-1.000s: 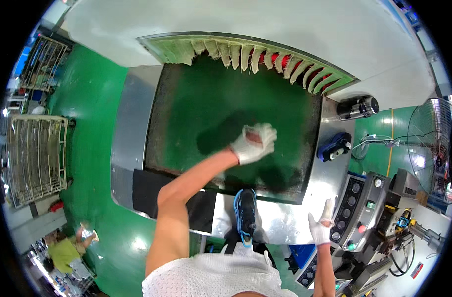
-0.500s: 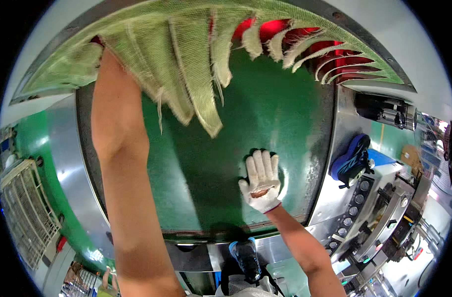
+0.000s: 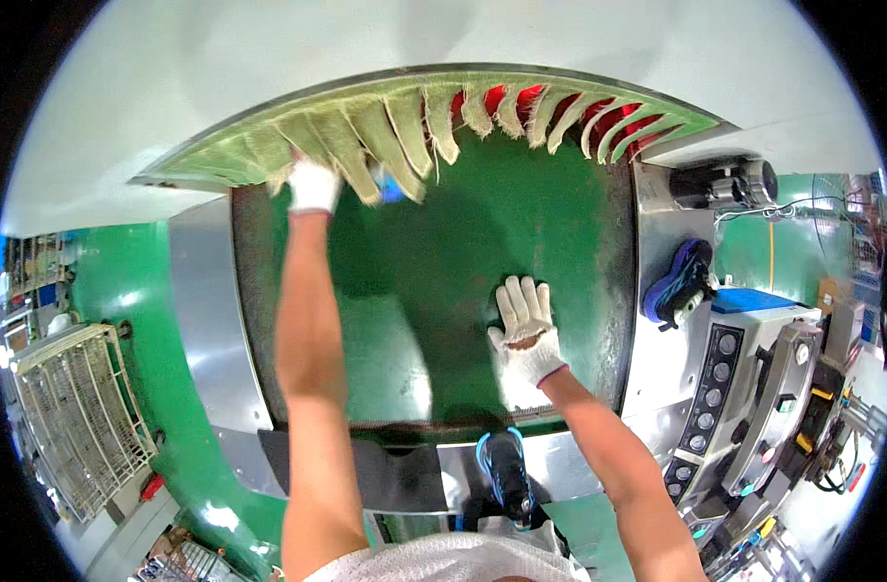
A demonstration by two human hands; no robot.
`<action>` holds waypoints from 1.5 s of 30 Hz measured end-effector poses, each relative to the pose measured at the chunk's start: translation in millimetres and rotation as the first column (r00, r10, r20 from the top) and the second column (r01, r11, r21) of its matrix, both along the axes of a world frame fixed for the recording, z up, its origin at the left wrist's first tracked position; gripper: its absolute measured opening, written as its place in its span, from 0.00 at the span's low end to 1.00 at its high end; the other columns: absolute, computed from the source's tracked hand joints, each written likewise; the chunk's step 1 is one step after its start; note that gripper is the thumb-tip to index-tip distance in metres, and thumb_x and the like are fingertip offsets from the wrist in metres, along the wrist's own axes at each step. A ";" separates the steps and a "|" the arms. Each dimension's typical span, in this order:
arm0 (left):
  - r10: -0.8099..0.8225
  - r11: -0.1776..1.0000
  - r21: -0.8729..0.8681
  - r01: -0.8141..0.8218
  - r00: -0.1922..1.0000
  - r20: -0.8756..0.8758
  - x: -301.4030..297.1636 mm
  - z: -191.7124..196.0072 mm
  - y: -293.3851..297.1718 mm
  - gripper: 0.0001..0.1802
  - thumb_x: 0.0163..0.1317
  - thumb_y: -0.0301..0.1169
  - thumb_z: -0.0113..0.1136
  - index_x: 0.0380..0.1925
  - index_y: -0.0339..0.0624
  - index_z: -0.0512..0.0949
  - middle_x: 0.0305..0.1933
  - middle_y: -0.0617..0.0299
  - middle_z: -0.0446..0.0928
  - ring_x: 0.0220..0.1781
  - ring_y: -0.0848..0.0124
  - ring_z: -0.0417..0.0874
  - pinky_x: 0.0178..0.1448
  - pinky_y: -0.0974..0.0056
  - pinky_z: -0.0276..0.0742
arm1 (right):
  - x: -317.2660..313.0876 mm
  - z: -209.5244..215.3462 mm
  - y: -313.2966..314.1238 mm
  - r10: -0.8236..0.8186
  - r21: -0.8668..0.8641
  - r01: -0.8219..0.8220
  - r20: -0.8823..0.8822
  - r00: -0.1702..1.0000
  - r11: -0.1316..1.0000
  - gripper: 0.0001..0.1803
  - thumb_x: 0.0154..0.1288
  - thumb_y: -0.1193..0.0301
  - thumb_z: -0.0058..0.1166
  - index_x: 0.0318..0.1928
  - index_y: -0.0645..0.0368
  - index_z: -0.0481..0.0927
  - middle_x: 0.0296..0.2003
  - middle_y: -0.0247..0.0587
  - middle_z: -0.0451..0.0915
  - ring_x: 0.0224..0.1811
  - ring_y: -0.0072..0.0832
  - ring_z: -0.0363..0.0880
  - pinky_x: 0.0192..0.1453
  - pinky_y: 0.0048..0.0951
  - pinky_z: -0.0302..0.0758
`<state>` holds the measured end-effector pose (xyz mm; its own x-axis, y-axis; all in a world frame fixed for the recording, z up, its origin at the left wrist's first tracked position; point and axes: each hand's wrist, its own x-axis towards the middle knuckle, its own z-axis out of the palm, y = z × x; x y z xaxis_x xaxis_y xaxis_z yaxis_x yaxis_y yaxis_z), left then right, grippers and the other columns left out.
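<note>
My left hand (image 3: pixel 313 187), in a white knit glove, is at the fringed green cloth curtain (image 3: pixel 371 131) over the opening, among the strips on its left. Motion blurs its fingers, so their grip does not show. Right beside it, a small bright blue thing (image 3: pixel 391 187) peeks out between strips, mostly hidden. My right hand (image 3: pixel 526 330), gloved too, lies flat on the green belt (image 3: pixel 550 223) with fingers extended. That glove has a torn hole across the back. Near the belt's front edge is a dark shoe (image 3: pixel 507 470) with light-blue trim.
On the metal rim at right lies a blue and black shoe (image 3: pixel 680 283), close to a dark cylindrical motor (image 3: pixel 723 184). Beyond it stands a machine with a row of round dials (image 3: pixel 712 396). A white wire rack (image 3: pixel 82 417) stands on the green floor at left. Red light glows behind the curtain.
My left hand has come back out from behind the curtain, and a blue thing now shows beside it. My right hand stays flat on the belt. The whole view has shifted and shows more wall.
</note>
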<state>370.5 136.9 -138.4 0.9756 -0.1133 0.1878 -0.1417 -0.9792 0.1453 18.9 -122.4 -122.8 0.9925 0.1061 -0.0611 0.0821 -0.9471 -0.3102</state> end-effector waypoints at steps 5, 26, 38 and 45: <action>-0.233 0.874 -0.452 0.178 0.970 -0.068 -172.0 69.1 -48.7 0.23 0.65 0.48 0.65 0.49 0.42 0.84 0.54 0.47 0.84 0.58 0.50 0.83 0.63 0.50 0.77 | -49.6 20.6 0.3 -0.233 0.481 0.321 -0.235 0.944 0.816 0.44 0.69 0.52 0.58 0.74 0.70 0.60 0.75 0.63 0.59 0.80 0.55 0.54 0.82 0.47 0.52; -0.887 -0.455 -0.569 0.685 -0.401 0.227 -730.6 392.4 -361.9 0.41 0.54 0.37 0.76 0.66 0.34 0.71 0.68 0.42 0.73 0.70 0.47 0.73 0.74 0.51 0.68 | -579.2 329.2 -77.3 -0.878 0.667 0.702 -0.461 0.128 -0.249 0.36 0.60 0.55 0.72 0.63 0.61 0.75 0.49 0.46 0.84 0.51 0.33 0.83 0.56 0.31 0.79; -0.902 -0.292 -0.724 0.625 -0.432 -0.009 -1070.3 361.8 -628.0 0.40 0.66 0.44 0.65 0.71 0.31 0.64 0.68 0.41 0.73 0.71 0.53 0.75 0.74 0.55 0.70 | -845.1 328.6 -52.9 -0.782 0.843 -0.497 -0.448 -0.433 -0.208 0.30 0.63 0.72 0.62 0.64 0.66 0.71 0.50 0.44 0.82 0.49 0.35 0.85 0.56 0.40 0.84; -0.935 0.083 -0.537 0.840 -0.121 -0.334 -1197.0 301.2 -756.7 0.45 0.55 0.52 0.67 0.62 0.26 0.69 0.63 0.33 0.76 0.66 0.46 0.79 0.69 0.54 0.73 | -889.4 304.0 -5.8 -0.522 0.790 -0.544 -0.602 -0.604 -0.282 0.34 0.57 0.75 0.65 0.65 0.65 0.69 0.56 0.39 0.77 0.53 0.29 0.77 0.61 0.35 0.76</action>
<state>-826.6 -619.7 162.8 -0.1134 -0.9864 -0.1192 -0.7282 0.0009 0.6854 -870.5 -128.2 181.2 -0.6218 -0.5971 -0.5067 0.6463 -0.0259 -0.7626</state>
